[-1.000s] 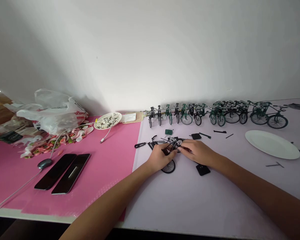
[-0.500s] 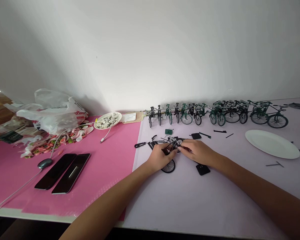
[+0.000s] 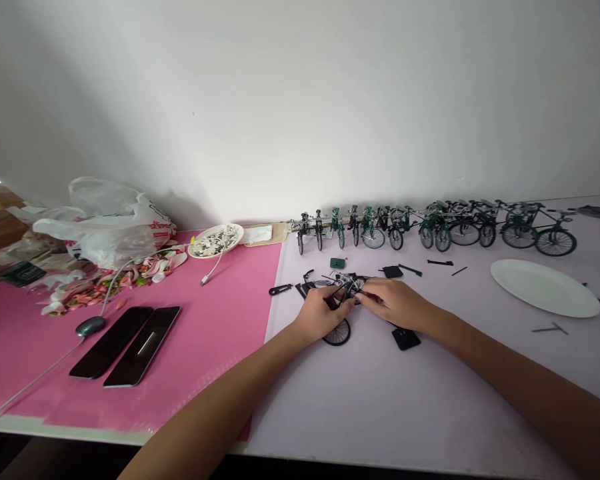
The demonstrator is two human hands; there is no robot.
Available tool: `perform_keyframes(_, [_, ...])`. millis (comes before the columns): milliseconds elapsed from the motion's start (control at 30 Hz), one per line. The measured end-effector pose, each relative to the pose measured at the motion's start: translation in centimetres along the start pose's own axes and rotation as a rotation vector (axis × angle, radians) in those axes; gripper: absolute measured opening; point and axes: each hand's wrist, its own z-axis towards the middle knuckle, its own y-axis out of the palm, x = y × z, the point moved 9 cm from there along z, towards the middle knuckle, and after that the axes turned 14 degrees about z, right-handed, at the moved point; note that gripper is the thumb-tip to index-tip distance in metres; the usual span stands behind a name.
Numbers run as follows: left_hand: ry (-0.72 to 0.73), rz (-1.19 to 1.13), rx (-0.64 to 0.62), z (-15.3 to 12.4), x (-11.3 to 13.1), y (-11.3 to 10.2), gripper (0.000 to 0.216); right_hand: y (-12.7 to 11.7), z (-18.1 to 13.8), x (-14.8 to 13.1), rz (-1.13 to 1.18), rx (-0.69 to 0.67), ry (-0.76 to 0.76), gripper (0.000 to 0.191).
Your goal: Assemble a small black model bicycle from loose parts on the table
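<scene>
One miniature bicycle (image 3: 349,289) is at the centre of the frame, slightly low, held between two hands. The left hand (image 3: 320,317) pinches its frame with thumb and fingers; the right hand (image 3: 395,305) has its fingertips pressed together at the smaller-looking wheel. Two smartphones (image 3: 143,348) lie lower left, and one white oval plate (image 3: 545,289) lies at right. The parked bicycles (image 3: 443,230), upper right, overlap, so I cannot count them exactly. Compared with half a second ago, I see no clear change.
</scene>
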Motion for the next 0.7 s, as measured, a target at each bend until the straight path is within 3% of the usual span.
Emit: perform_keyframes(700, [0.005, 0.005, -0.010, -0.05, 0.15, 0.01, 0.040, 0.00, 0.02, -0.14, -0.007, -0.014, 0.010, 0.038])
